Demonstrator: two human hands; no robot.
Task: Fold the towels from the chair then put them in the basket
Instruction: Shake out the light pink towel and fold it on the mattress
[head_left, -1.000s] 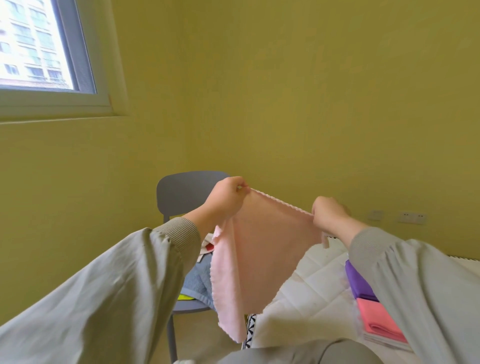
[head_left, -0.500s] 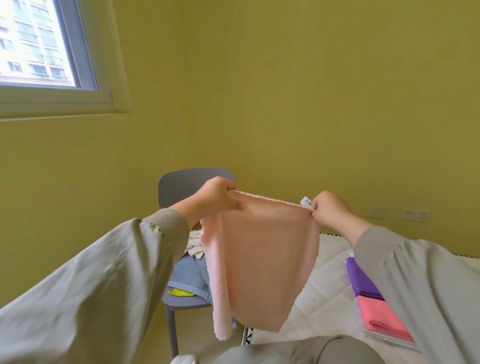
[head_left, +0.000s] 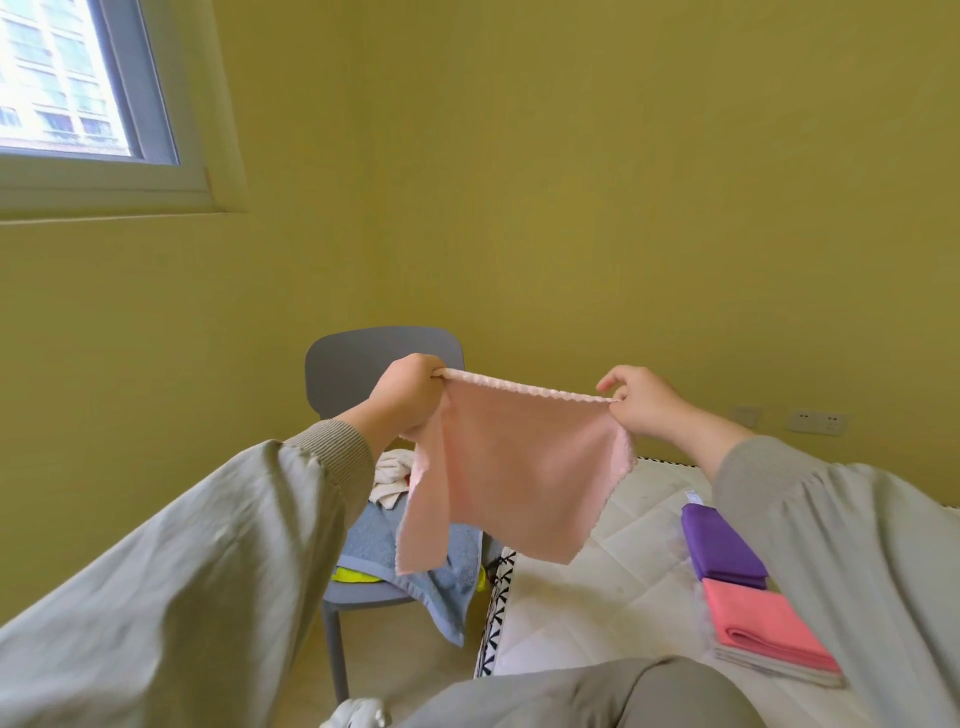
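Left sleeve (head_left: 171, 561) and right sleeve (head_left: 857, 561) both baggy grey-green fabric, ribbed knit cuff (head_left: 332, 444) right behind the left hand (head_left: 410, 395) at the grip, matching trouser leg (head_left: 571, 696) well below it.

Single head-worn wide view, forward and down, close over the hands (head_left: 524, 400).

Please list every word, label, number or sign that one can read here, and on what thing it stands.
No text can be read.
Small white tag on the mattress: too small to read.
Pink towel: no print shows.
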